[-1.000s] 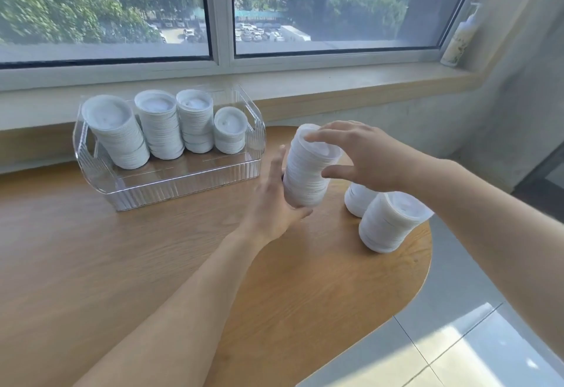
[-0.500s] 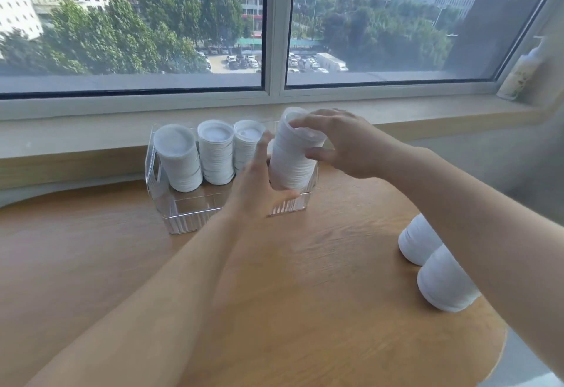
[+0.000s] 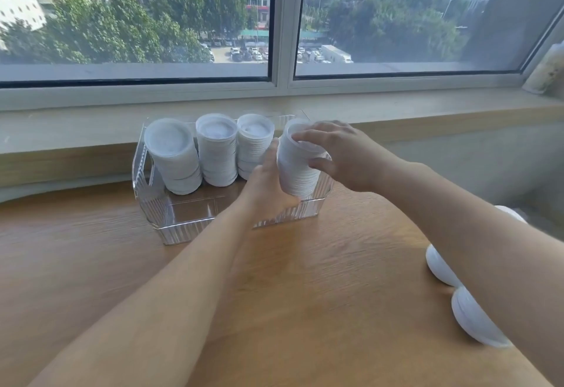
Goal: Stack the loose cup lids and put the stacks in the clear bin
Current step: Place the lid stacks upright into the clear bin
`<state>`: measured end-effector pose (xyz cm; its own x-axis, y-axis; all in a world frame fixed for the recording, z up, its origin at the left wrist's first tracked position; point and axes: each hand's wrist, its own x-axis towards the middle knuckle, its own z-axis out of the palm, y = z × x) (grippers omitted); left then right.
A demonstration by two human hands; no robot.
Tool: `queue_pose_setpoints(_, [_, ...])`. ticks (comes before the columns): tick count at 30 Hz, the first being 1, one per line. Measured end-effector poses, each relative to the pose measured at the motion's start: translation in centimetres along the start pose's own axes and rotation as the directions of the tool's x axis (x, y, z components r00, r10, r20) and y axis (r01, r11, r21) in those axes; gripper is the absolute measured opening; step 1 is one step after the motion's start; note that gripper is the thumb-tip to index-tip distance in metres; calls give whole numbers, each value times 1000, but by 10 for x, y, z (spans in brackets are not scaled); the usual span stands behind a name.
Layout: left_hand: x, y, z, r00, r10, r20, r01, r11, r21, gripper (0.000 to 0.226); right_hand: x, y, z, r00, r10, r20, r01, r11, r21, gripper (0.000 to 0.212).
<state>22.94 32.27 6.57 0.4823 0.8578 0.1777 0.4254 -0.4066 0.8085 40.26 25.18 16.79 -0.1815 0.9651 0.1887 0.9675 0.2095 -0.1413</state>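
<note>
A stack of white cup lids (image 3: 297, 170) is gripped between both hands over the right end of the clear bin (image 3: 180, 219). The left hand (image 3: 265, 185) is curled around the stack's lower left side, its thumb seen beneath the bottom lids. The right hand (image 3: 338, 154) is clamped on the upper part, fingers laid across the top lid and thumb pressed against the right side. The stack is held slightly tilted, its base just above or at the bin's front wall; whether it touches the bin floor cannot be told. Just to the left of the held stack, three more lid stacks (image 3: 218, 150) are stood in a row along the bin's back. The bin is placed on a wooden table (image 3: 305, 295) against a window sill (image 3: 427, 106). Well apart, at the table's right edge, two further stacks of lids (image 3: 470, 316) are partly hidden behind the right forearm.
</note>
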Motion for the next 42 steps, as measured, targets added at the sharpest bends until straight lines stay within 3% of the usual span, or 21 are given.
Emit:
queue_pose_setpoints(7, [7,1,2,980,-136,145,143,989,-39,139,-1,12,20,1000,18,-3,-18,1000,-17,56])
queue_pose_setpoints(16, [10,9,-2,967,-185,178,197,979,-50,124,1,19,34,999,50,-9,-50,998,-22,52])
queue_pose_setpoints(22, [11,0,-7,933,-259,249,268,963,-1,116,2,17,35,996,33,78,-29,998,-61,53])
queue_pose_setpoints(28, [7,2,-10,960,-200,194,198,980,34,110,-3,14,34,997,19,71,-15,998,-60,63])
queue_pose_setpoints(33, [-6,11,-23,975,-162,150,149,984,97,127,-12,10,27,997,23,72,-20,999,-42,65])
queue_pose_setpoints(38, [-22,31,-35,999,-21,25,16,986,164,99,-37,10,-6,1000,14,27,-14,1000,-14,63])
queue_pose_setpoints(42, [-36,69,-33,986,158,-60,-143,968,205,94,-80,19,-47,999,12,-41,-14,999,-45,61])
